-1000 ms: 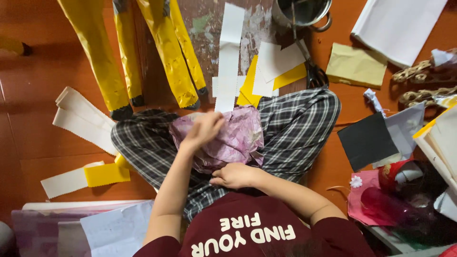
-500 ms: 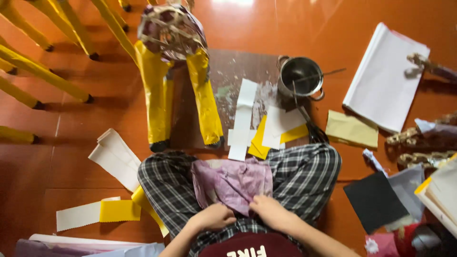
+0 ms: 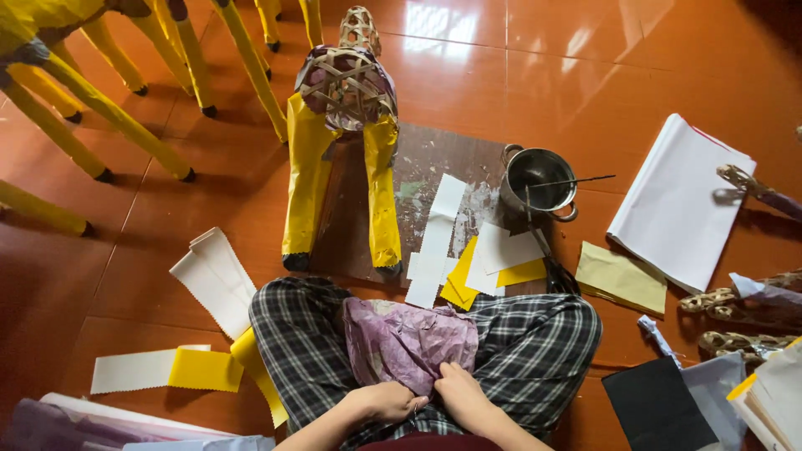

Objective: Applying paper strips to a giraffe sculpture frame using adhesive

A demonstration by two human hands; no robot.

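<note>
Purple crinkled tissue paper (image 3: 409, 342) lies bunched in the person's lap on plaid trousers (image 3: 518, 342), just below the dark work board (image 3: 418, 192). Looks very light, soft, limp and easy to tear; creases hold their shape (a crumpled sheet, not a stiff one). Best taken by an edge or corner with fingertips, light pinch, no hard pulling.

Left of the paper: white pinked-edge strips (image 3: 213, 280) and a white-and-yellow strip (image 3: 167, 370) on the red floor.

Left hand (image 3: 388, 401) sits at the paper's lower edge, palm down, fingers curled together; seems to pinch or press the edge, though the fingertips are partly hidden. Right hand (image 3: 461, 392) is just beside it, touching the paper's lower right edge, fingers bent and closed onto the sheet, thumb side towards the left hand. Both forearms come in from the bottom of the view, wrists low over the lap.

Above the paper, on the board: woven bamboo animal frame (image 3: 344, 79) with yellow-wrapped legs, then white and yellow paper pieces (image 3: 468, 259). Right of the board: small metal pot (image 3: 539, 179) with a stick in it, a white paper stack (image 3: 681, 205), a black sheet (image 3: 656, 405).
</note>
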